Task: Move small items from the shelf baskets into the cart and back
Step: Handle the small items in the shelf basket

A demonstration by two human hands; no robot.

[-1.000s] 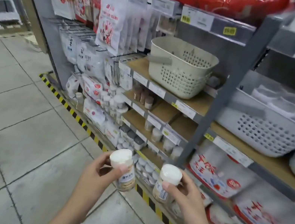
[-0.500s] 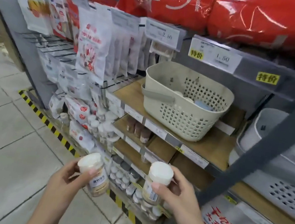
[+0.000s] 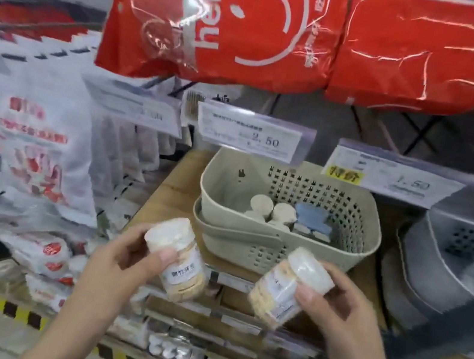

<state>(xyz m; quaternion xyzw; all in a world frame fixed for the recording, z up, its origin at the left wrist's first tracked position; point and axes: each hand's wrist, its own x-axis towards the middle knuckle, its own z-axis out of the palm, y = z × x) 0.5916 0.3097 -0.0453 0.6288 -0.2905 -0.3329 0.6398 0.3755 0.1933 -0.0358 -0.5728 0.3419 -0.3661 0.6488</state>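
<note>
I see both hands raised in front of the shelf, each wrapped around a small clear jar with a white cap. My left hand (image 3: 117,256) grips the left jar (image 3: 179,259) with the thumb pressed across its side just under the cap and the fingers curled behind; the jar tilts with its cap up and to the left, and its white label with dark characters faces me. My right hand (image 3: 331,303) holds the right jar (image 3: 286,286) the same way — thumb on the near side, fingers round the back — and this one leans with its cap up and to the right. The two jars are apart, with a gap between them, and both hang just in front of and below the beige basket (image 3: 353,250). That basket sits on the wooden shelf board (image 3: 170,193), close to the board's front edge, its near handle lying folded along the front wall. Inside it I make out several more white-capped jars (image 3: 271,212) standing toward the middle and a blue item (image 3: 311,219) beside them on the right; what the blue item is I cannot tell. A grey basket (image 3: 448,267) stands to the right of the beige one on the same level. Price tags (image 3: 253,134) hang above the baskets, large red bags (image 3: 287,30) fill the top of the shelving, and white packets (image 3: 37,138) hang at the left — blurred. Yellow-and-black tape (image 3: 1,304) runs along the floor at the shelf's foot.
</note>
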